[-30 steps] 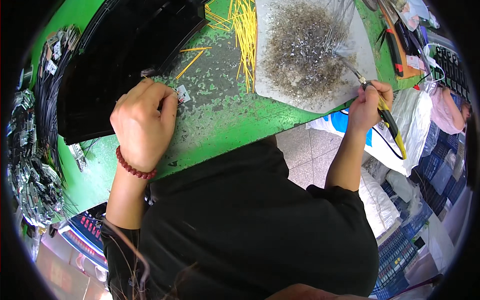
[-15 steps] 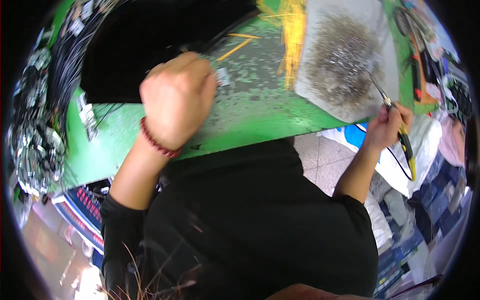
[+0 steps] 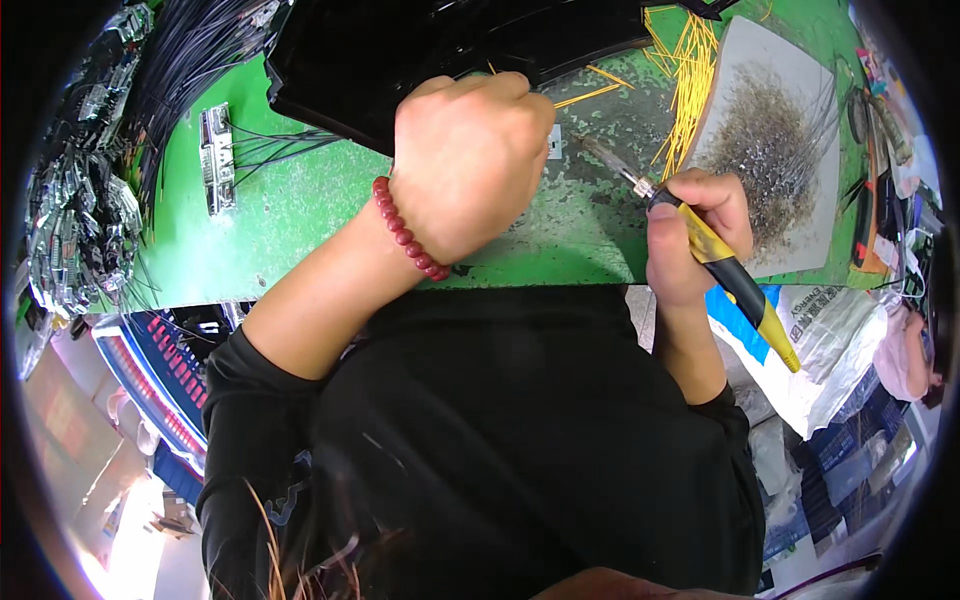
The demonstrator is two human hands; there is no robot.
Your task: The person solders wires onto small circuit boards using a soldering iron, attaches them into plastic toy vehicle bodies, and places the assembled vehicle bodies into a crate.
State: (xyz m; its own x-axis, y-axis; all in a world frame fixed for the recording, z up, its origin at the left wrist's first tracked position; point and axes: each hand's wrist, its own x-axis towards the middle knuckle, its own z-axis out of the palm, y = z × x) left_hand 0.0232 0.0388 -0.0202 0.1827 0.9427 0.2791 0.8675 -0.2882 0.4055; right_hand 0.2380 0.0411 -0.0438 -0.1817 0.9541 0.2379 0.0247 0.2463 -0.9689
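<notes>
My right hand (image 3: 700, 235) is wrapped round the yellow-and-black handle of what looks like a soldering iron (image 3: 735, 280). Its slim metal tip points up and left, over the worn green tabletop. My left hand (image 3: 470, 160), with a red bead bracelet at the wrist, is closed in a fist, back upward, at the near edge of a large glossy black panel (image 3: 440, 40). Its fingertips are hidden, and what they hold cannot be seen. Between the hands lies a small pale piece (image 3: 554, 142).
Thin yellow strips (image 3: 690, 90) lie beyond my right hand. A grey sheet (image 3: 740, 50) bears a heap of fine clippings. Silvery parts with black wires (image 3: 217, 160) lie at left, beside a large wire bundle (image 3: 190, 60). An orange-and-black tool (image 3: 865, 220) sits far right.
My right hand has brought the iron leftward from the grey sheet toward my left hand. My left fist has shifted right in the picture; the whole view has shifted too.
</notes>
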